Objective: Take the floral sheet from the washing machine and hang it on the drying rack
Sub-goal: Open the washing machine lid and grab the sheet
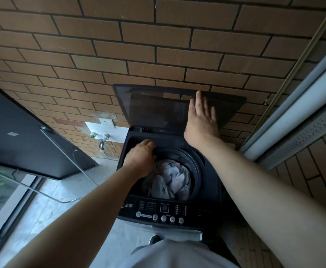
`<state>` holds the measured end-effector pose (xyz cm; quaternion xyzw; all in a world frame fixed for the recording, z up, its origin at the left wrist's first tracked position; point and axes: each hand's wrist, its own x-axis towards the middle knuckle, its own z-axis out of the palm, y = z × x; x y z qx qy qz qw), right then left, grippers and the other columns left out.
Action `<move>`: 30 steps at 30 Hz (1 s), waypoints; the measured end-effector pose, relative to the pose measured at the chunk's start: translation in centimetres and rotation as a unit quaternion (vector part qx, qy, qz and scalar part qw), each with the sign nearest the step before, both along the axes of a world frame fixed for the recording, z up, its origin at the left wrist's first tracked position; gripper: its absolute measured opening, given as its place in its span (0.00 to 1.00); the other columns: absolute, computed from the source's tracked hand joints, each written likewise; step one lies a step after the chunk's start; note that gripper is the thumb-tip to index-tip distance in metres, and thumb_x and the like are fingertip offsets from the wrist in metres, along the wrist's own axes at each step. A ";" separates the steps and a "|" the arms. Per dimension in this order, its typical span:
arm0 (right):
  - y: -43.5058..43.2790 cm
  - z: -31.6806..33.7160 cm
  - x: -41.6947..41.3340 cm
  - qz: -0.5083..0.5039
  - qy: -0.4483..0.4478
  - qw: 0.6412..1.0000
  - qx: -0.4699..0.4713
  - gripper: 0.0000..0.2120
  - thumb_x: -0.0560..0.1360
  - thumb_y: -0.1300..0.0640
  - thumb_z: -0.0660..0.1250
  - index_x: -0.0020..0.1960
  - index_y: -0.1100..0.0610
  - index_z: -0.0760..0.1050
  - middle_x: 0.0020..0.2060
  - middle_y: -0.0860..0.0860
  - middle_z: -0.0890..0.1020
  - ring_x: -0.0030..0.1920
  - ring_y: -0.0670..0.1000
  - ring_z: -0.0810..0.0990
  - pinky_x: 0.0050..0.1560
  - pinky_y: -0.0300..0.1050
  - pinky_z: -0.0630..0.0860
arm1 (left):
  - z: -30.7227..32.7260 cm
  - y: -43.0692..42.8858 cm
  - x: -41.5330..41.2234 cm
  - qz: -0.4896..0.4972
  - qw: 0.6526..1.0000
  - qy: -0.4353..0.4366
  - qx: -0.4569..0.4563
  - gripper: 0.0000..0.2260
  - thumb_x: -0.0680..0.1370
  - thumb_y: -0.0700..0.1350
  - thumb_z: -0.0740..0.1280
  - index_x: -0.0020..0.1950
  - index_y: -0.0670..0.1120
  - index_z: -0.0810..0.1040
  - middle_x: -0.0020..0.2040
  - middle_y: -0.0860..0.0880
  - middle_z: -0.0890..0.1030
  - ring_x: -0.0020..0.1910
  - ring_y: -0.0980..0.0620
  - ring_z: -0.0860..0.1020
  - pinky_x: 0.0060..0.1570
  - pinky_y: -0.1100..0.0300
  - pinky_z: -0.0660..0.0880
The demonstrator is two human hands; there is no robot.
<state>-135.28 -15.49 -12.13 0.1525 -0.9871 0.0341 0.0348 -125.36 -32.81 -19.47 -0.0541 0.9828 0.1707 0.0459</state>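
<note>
My right hand (201, 118) lies flat against the inside of the dark, see-through plastic lid (158, 107) of the black top-loading washing machine (200, 211). Its fingers are straight and a little spread, and the tips reach the lid's upper edge. The lid stands raised against the brown brick wall (158, 45).

My left hand (140, 158) is at the back left of the round drum opening, knuckles up. Its fingers bend down over the dark ring of the tub. The tips are hidden behind the hand, so I cannot tell whether they grip the ring or only rest on it.

The crumpled pale pink and grey floral sheet (171, 180) lies bunched in the drum, low in the opening. It sits just beside and below my left hand, to its right. I cannot tell whether any finger touches the cloth. My right hand is well apart from it, up on the lid.

The control panel with its round buttons faces me at the front of the machine. A white wall socket (106, 123) and a tap (102, 141) sit on the wall to the left.
</note>
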 end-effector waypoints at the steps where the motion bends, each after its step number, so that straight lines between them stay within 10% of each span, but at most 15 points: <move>1: 0.0 -0.6 0.3 0.003 0.003 1.000 -0.002 0.46 0.74 0.60 0.68 0.81 0.58 0.41 0.78 0.55 0.31 0.80 0.57 0.39 0.79 0.59 0.45 | -0.8 0.0 0.4 0.005 1.000 -0.020 0.005 0.21 0.78 0.47 0.66 0.71 0.48 0.71 0.71 0.49 0.70 0.66 0.44 0.73 0.61 0.50 0.74; 5: 0.2 -1.5 0.5 0.001 0.014 1.000 -0.006 0.46 0.74 0.61 0.68 0.81 0.57 0.43 0.78 0.53 0.30 0.80 0.58 0.40 0.79 0.60 0.46 | -3.0 -0.4 1.9 0.024 0.997 -0.077 0.020 0.25 0.78 0.48 0.65 0.75 0.49 0.67 0.78 0.51 0.63 0.72 0.46 0.68 0.68 0.52 0.69; 22: -3.7 0.8 -6.9 -0.062 -0.055 0.985 0.150 0.53 0.71 0.69 0.68 0.80 0.56 0.34 0.72 0.60 0.22 0.78 0.61 0.33 0.77 0.64 0.41 | -8.9 -1.4 4.8 -0.057 0.951 -0.296 -0.063 0.11 0.78 0.48 0.65 0.58 0.50 0.82 0.54 0.47 0.83 0.52 0.45 0.82 0.51 0.53 0.80; 30: -4.5 -2.4 -6.3 -0.053 -0.079 0.985 0.144 0.51 0.73 0.65 0.69 0.81 0.56 0.35 0.73 0.62 0.23 0.79 0.61 0.36 0.78 0.62 0.44 | -10.1 -1.7 5.2 -0.031 0.959 -0.275 -0.063 0.09 0.76 0.47 0.67 0.54 0.50 0.83 0.49 0.49 0.83 0.48 0.47 0.82 0.45 0.55 0.79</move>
